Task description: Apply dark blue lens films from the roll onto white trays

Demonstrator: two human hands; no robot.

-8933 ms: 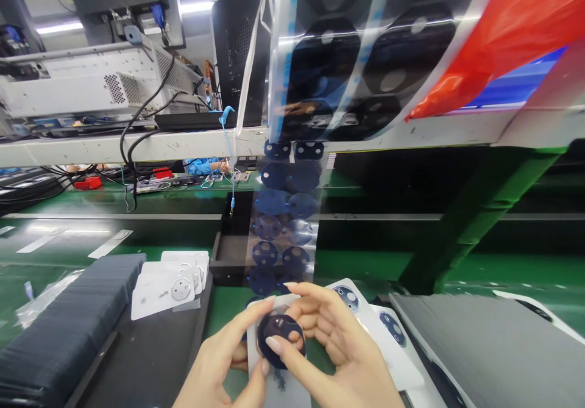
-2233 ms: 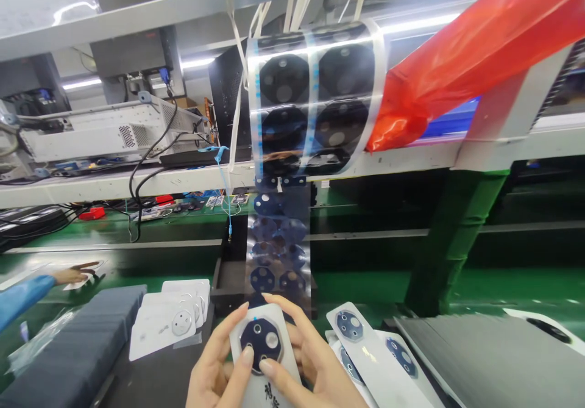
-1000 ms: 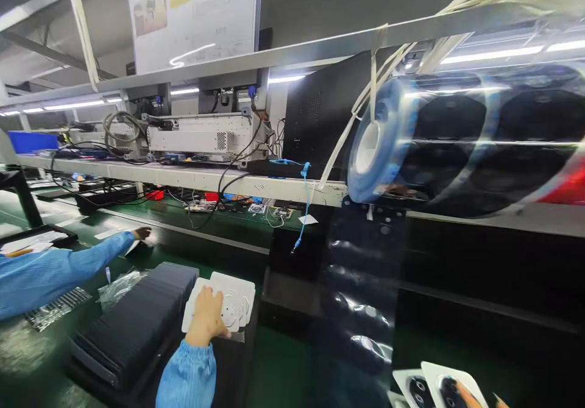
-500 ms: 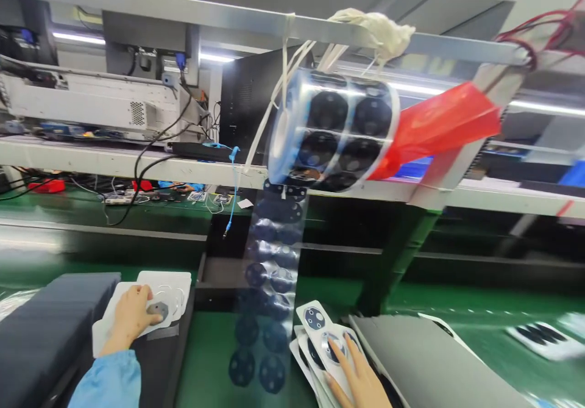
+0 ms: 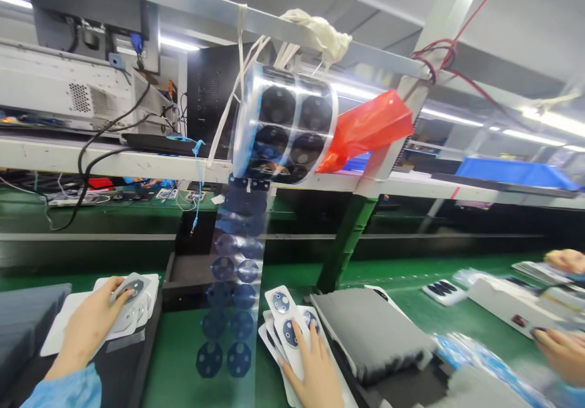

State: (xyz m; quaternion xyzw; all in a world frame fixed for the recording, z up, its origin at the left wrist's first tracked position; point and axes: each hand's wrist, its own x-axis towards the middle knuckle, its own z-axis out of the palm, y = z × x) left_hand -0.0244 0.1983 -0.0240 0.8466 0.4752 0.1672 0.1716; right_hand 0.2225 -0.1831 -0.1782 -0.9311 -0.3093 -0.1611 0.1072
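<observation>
My left hand (image 5: 89,325) lies on a stack of white cards (image 5: 59,335) at the lower left. Its fingertips hold the top white card (image 5: 132,289) by the end with the round cut-out, which is tipped up a little. My right hand (image 5: 315,368) rests flat, fingers apart, on a fanned pile of white cards bearing dark octagonal stickers (image 5: 281,303). Between the hands a clear film strip (image 5: 228,310) with dark blue stickers hangs down from a roll (image 5: 283,130) tied under the shelf.
A grey foam stack (image 5: 365,329) lies right of my right hand, a dark stack (image 5: 22,310) at far left, a black tray (image 5: 183,271) behind the film. A green post (image 5: 347,237) and red bag (image 5: 365,130) stand beyond. Another person's hands (image 5: 562,347) work at the right edge.
Earlier both hands pressed a sticker onto one card. Now the right hand lies on the stickered pile, the left has reached the blank stack and tipped its top card. The view swung right.
</observation>
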